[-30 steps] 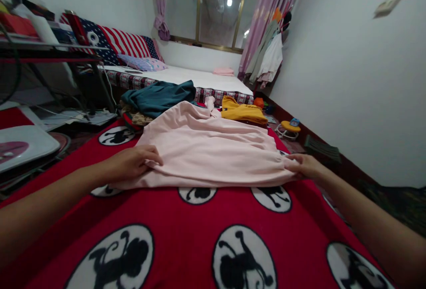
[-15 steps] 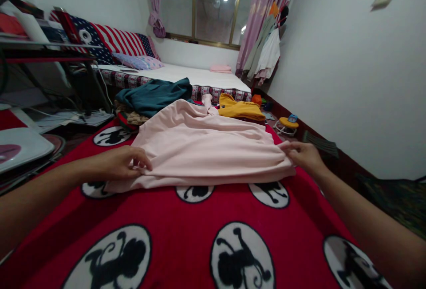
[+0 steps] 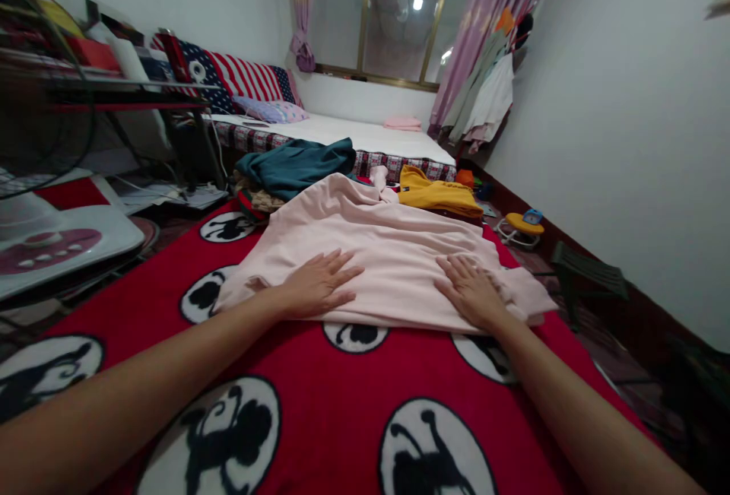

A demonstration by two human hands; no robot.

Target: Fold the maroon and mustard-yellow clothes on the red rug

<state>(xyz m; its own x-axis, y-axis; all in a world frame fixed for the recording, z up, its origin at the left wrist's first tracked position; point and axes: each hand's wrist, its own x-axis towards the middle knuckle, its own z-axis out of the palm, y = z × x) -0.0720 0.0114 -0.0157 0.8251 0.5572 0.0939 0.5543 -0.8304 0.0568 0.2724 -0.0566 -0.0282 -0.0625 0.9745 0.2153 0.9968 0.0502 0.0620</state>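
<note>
A pale pink garment [image 3: 382, 252] lies spread and partly folded on a red blanket [image 3: 319, 404] with black-and-white figures in circles. Flat on its near left part rests my left hand [image 3: 320, 282], fingers spread. My right hand [image 3: 472, 290] also lies open on the fabric, towards the right side, where the cloth bunches a little beside it. A short knotted-looking end of the pink cloth sticks up at the far edge. Its exact garment type is hard to make out.
Beyond the pink cloth are a dark teal garment [image 3: 305, 164] and a folded yellow garment [image 3: 439, 192]. A bed [image 3: 353, 130] stands under the window. At the left is a cluttered desk [image 3: 137, 92]; a small yellow stool [image 3: 523, 224] is on the right.
Both hands have let go of the garment's side edges and moved inward, now lying flat on the cloth. The view has turned slightly left.
</note>
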